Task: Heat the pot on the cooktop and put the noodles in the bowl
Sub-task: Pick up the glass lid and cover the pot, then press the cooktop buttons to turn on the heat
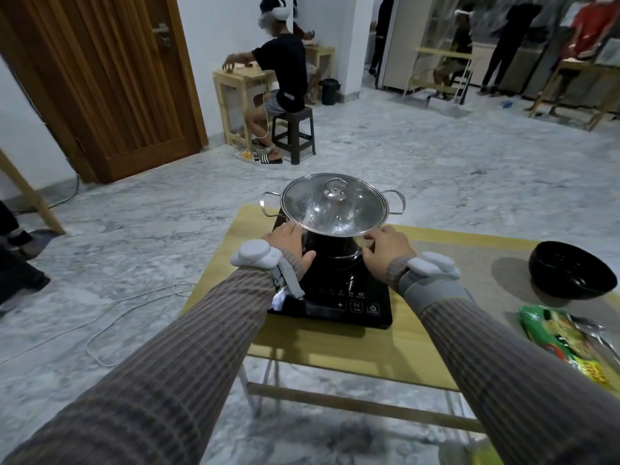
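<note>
The left hand [288, 241], fingers spread, and the right hand [385, 248], grip unclear, are flanking the steel pot [330, 245]; likely risks: bare skin burning if it is heating; the glass lid [332, 209] sliding off.

Both my arms reach forward, nearly straight, in ribbed sleeves [188, 347], closing in on the pot [332, 245] from either side. My left hand [288, 241] lies against the pot's left side, back of the hand up. Its thumb is stretched straight across the pot's near side, and its fingers run forward under the rim with the tips hidden. My right hand [385, 250] is at the pot's right side, knuckles up, fingers bent inward and touching it just below the rim. Whether they grip, I can't tell.
</note>
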`<state>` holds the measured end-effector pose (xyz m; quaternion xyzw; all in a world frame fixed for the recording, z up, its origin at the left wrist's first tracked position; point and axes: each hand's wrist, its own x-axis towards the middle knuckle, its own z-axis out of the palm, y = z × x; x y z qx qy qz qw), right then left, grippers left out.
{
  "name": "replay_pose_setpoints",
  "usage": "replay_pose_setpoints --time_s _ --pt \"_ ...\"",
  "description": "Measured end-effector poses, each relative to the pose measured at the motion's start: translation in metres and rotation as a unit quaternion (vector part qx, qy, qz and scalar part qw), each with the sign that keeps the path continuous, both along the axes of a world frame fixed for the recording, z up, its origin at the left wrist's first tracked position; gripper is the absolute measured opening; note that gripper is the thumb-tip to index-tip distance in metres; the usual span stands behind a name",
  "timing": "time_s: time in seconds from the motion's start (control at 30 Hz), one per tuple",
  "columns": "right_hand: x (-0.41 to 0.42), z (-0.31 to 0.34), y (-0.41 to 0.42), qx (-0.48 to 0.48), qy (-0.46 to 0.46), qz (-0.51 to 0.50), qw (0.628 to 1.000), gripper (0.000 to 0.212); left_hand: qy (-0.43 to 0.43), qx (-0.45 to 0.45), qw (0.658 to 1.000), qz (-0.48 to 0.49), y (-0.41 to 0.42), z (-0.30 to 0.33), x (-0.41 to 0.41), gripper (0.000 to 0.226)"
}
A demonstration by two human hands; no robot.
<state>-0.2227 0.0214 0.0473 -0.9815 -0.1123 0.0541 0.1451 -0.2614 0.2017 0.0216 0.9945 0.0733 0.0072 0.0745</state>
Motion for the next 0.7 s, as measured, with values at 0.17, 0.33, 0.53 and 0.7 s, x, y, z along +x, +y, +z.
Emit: replay_pose_setpoints --time_s 0.17,0.33,0.53,0.7 --pt "-0.031 -0.009 -0.016 -0.013 0.012 0.013 1.000 0.041 0.009 -0.002 1.000 0.010 -0.012 -0.009 -0.038 0.073" --pt "-0.055 -0.021 -0.019 -0.020 0.043 0.009 0.999 0.042 0.057 -0.013 0.998 0.010 -0.014 -0.031 -0.070 0.075" --pt "-0.069 -0.040 -0.018 -0.044 0.054 -0.004 0.998 0.040 0.102 -0.014 0.994 0.022 0.002 -0.066 -0.095 0.076" --pt "-0.075 -0.050 -0.015 -0.076 0.080 -0.003 0.994 0.043 0.120 -0.007 0.993 0.011 0.005 -0.089 -0.114 0.074"
